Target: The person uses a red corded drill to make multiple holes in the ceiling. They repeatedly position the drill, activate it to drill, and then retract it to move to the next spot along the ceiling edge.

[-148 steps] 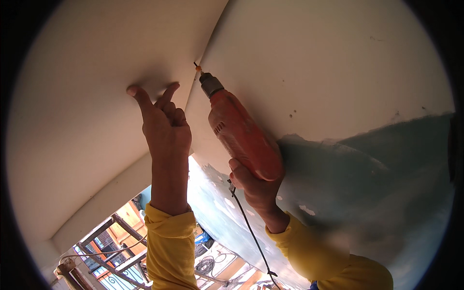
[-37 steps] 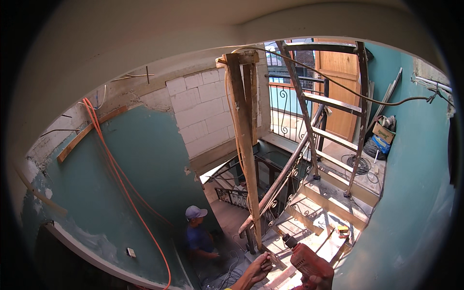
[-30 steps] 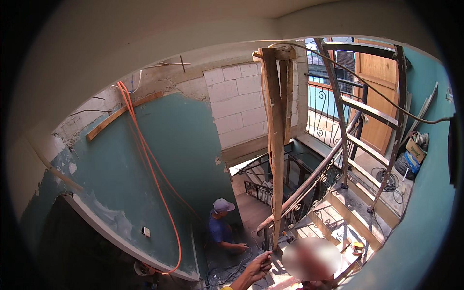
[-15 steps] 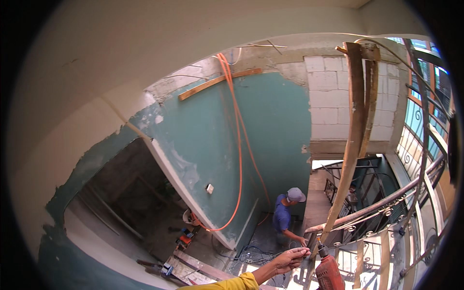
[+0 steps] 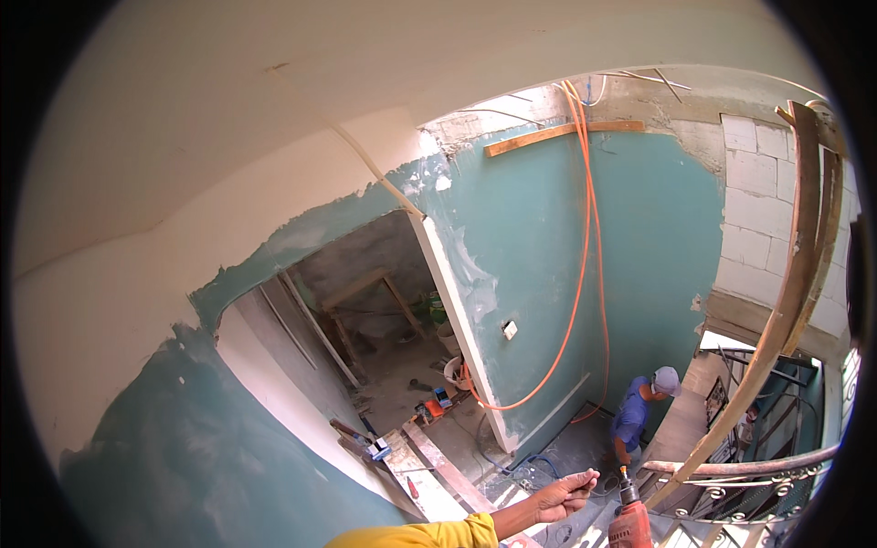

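Observation:
My left hand [image 5: 562, 498], with a yellow sleeve [image 5: 438, 532] on its arm, reaches in from the lower edge. Its thumb and fingertips are closed in a pinch; anything between them is too small to make out. Just right of those fingertips, a red power drill [image 5: 630, 527] points upward, a bit in its dark chuck. The drill's rear lies below the picture, and my right hand does not show.
Below, a person [image 5: 632, 416] in a blue shirt and grey cap bends near a curved stair railing [image 5: 749, 468]. Orange hoses [image 5: 585, 274] hang down the teal wall [image 5: 521, 237]. Wooden posts [image 5: 795, 247] rise at the right. Planks [image 5: 438, 466] with tools lie lower left.
The view has swung left, so the wall, hoses and posts sit farther right. My left hand stays pinched beside the drill. The person below has bent lower.

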